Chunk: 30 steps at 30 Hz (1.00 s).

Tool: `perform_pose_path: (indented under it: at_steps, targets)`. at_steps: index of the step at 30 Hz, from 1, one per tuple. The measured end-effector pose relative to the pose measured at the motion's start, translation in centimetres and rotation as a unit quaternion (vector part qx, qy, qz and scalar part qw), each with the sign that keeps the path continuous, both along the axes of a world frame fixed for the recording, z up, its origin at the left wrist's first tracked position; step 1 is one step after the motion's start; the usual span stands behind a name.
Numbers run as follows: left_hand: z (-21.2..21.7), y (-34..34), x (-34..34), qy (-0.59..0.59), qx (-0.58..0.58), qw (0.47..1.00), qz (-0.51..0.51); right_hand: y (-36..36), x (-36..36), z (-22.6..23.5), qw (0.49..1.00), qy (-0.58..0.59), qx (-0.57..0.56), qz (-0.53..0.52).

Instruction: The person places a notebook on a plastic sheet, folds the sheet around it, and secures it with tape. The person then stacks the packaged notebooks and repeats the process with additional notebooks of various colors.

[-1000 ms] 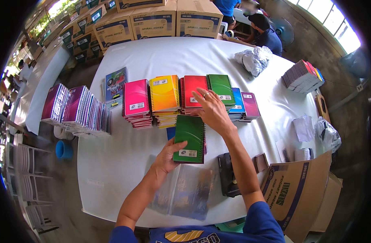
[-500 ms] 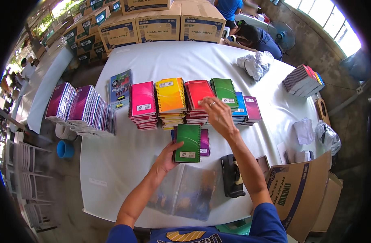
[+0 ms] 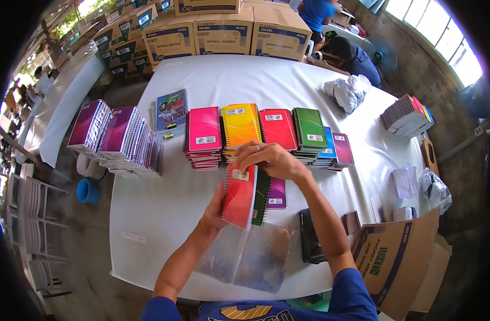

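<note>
My right hand [image 3: 274, 159] grips the top end of a red spiral notebook [image 3: 238, 199], fingers bent over its edge. The red notebook overlaps a green spiral notebook [image 3: 261, 199]. Closed along the left side of these notebooks is my left hand [image 3: 215, 211], its fingers partly hidden behind them. A purple notebook [image 3: 277, 195] shows just to their right. Beyond my hands stand piles of notebooks: pink [image 3: 204, 128], yellow [image 3: 239, 120], red [image 3: 277, 128], green [image 3: 310, 127], blue [image 3: 327, 147] and maroon [image 3: 342, 147]. Clear plastic sleeves [image 3: 250, 259] lie nearest me.
A black tape dispenser [image 3: 310, 238] sits beside my right forearm. An open carton [image 3: 392, 262] stands at right. Purple notebook stacks [image 3: 130, 142] occupy the left edge, with another notebook stack [image 3: 404, 117] far right. Crumpled plastic [image 3: 348, 92] and large cartons [image 3: 223, 35] are farther back.
My right hand has taken a red notebook from the red pile and brought it toward me, over the green notebook in my left hand. The head view has shifted slightly left.
</note>
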<state>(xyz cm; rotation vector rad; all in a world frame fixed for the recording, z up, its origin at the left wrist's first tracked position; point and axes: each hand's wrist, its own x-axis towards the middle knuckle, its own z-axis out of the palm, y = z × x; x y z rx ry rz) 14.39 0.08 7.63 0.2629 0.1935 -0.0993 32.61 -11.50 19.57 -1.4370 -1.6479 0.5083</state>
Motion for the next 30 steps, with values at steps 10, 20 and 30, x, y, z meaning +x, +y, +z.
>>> perform_pose_path:
  at_steps: [10, 20, 30]
  targets:
    - [-0.8, 4.4, -1.9, 0.075, 0.187, 0.977, 0.065, 3.1, -0.3, -6.0, 0.863, -0.394, 0.034, -0.316]
    - [-0.3, 5.5, -3.2, -0.038, 0.005, 0.997, -0.067, 4.1, -1.9, 2.3, 0.996, 0.009, 0.070, 0.062]
    - [-0.7, 9.3, -5.7, 0.090, 0.176, 0.979, 0.049, 10.6, -5.0, -6.5, 0.862, -0.412, 0.028, -0.296]
